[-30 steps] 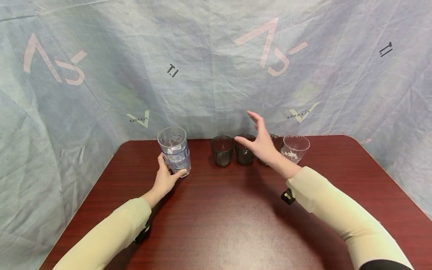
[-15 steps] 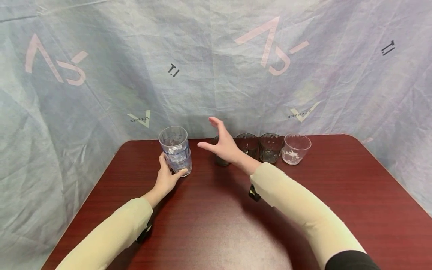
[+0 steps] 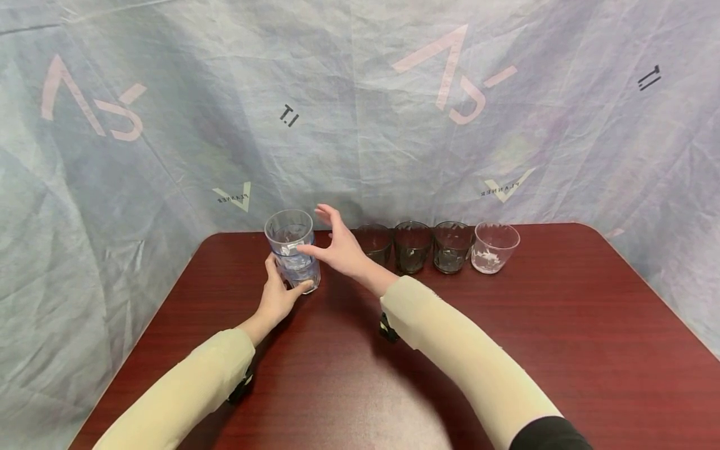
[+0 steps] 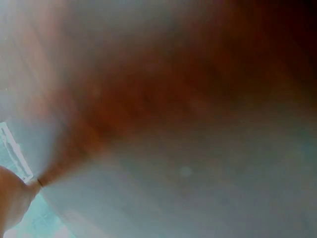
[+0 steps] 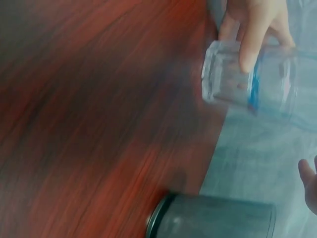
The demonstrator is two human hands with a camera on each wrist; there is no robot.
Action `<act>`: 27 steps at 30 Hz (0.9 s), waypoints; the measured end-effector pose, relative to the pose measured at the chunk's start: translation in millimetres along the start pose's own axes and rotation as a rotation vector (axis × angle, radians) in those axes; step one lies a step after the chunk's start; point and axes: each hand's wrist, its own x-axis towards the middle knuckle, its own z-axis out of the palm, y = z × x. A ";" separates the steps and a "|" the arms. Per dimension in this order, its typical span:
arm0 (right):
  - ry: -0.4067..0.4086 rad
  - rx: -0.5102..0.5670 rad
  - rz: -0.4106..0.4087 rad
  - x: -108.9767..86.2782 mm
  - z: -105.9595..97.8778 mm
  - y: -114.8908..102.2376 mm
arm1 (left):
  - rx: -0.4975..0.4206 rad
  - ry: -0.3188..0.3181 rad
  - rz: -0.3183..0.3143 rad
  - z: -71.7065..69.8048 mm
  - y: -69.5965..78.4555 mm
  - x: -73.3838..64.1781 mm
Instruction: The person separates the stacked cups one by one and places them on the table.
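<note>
A stack of clear drinking glasses [image 3: 289, 236] with blue bands stands upright at the back left of the table. My left hand [image 3: 274, 297] grips its lower part, thumb in front and fingers round the left side. Just right of the stack's upper part is my right hand [image 3: 344, 251], thumb and fingers spread with nothing held; from the head its thumb overlaps the glass. In the right wrist view, its fingertips [image 5: 307, 173] show apart from the stack [image 5: 230, 77]. The left wrist view is mostly blurred, with part of a hand [image 4: 14, 201] at the lower left.
Right of the stack, a row of dark glasses holds a left one [image 3: 375, 239] partly behind my right hand, a middle one [image 3: 412, 247] and a right one [image 3: 452, 247]. A clear glass [image 3: 495, 251] ends the row. Behind the reddish table [image 3: 337, 375] hangs a grey cloth [image 3: 360, 125].
My right hand has moved left, from in front of the dark glasses to beside the stack, its fingers still spread. My left hand keeps its grip on the stack, which stays in place.
</note>
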 end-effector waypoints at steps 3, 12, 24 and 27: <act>-0.020 0.006 -0.010 2.0 8.3 -4.0 | -0.003 -0.010 -0.004 -0.4 0.2 0.4; -0.041 -0.004 0.034 5.6 18.6 -9.9 | -0.004 -0.009 0.009 -0.9 -0.6 -0.3; -0.019 0.003 0.035 4.9 22.4 -9.0 | 0.013 -0.010 0.007 -1.5 -0.6 -0.9; -0.020 0.003 0.026 4.7 22.9 -9.0 | 0.009 -0.012 0.010 -1.0 0.0 -1.0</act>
